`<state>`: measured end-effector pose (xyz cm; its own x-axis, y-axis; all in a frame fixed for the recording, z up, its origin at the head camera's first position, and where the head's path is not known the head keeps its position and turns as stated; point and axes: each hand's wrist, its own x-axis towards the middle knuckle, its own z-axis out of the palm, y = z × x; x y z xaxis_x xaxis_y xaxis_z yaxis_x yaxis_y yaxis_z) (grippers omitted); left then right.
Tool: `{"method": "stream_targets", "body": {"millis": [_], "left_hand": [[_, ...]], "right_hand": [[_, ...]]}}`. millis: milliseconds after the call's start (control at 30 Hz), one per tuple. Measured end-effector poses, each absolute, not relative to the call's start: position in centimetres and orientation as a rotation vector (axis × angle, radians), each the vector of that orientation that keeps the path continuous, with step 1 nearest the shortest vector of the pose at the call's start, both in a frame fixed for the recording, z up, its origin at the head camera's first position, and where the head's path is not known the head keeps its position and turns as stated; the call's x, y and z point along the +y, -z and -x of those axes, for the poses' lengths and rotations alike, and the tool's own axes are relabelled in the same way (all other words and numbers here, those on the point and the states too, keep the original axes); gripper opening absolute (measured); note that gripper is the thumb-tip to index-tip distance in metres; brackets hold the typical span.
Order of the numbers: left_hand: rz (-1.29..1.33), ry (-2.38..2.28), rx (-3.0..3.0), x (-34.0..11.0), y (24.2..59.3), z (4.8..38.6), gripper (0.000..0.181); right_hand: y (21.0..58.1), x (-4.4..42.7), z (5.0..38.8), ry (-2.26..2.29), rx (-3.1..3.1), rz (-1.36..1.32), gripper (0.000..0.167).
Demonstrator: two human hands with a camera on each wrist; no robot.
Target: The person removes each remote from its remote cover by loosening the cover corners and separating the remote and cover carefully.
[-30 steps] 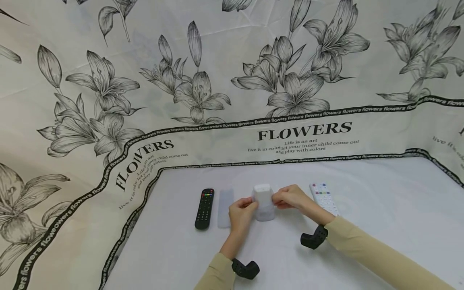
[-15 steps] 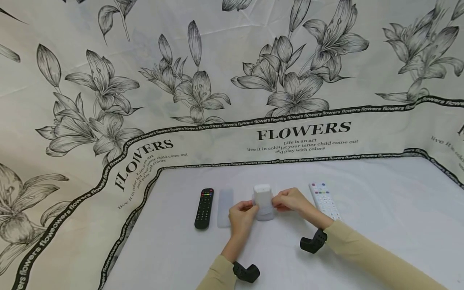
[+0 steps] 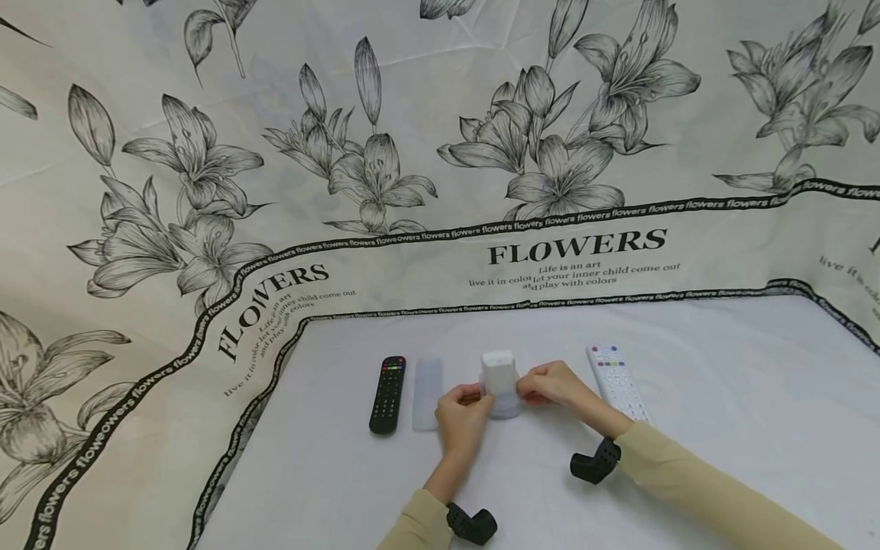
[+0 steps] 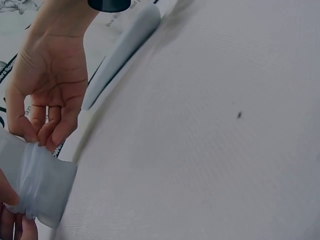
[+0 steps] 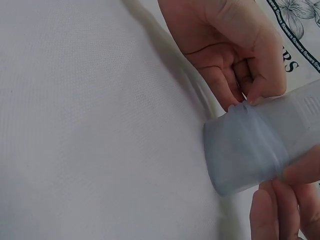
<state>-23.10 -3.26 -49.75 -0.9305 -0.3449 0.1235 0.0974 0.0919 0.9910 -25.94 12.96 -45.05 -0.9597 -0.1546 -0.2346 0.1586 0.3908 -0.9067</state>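
Note:
A white remote-like device stands out of a translucent, soft cover between my two hands. Its lower end is hidden in the cover, which lies in bunched folds around it in the right wrist view. On the left edge, my left hand pinches the folds between thumb and fingers. My right hand pinches the opposite edge. Ridges show on the device's surface in the right wrist view. The cover's smooth end extends past the folds in the left wrist view.
Left of my hands lie a black remote control and a flat translucent cover. A white remote control lies beyond my right hand. White cloth covers the table, with a flower-printed cloth behind.
Both hands have shifted slightly toward me along the device. The cover's folded edge has come down with them, so more of the white device shows above it.

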Motion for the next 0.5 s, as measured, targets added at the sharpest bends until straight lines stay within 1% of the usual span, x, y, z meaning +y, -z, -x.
{"method": "stream_targets", "body": {"millis": [233,500], "left_hand": [[-0.239,1.878,-2.046,-3.13,49.85,23.01,0.014],[-0.280,1.806,-2.093,-3.20,49.65,23.03,0.015]], "right_hand": [[45.19,13.01,26.16,1.601,2.330,-0.032,0.009],[45.76,13.77,26.71,1.633,2.247,0.025,0.006]]}}
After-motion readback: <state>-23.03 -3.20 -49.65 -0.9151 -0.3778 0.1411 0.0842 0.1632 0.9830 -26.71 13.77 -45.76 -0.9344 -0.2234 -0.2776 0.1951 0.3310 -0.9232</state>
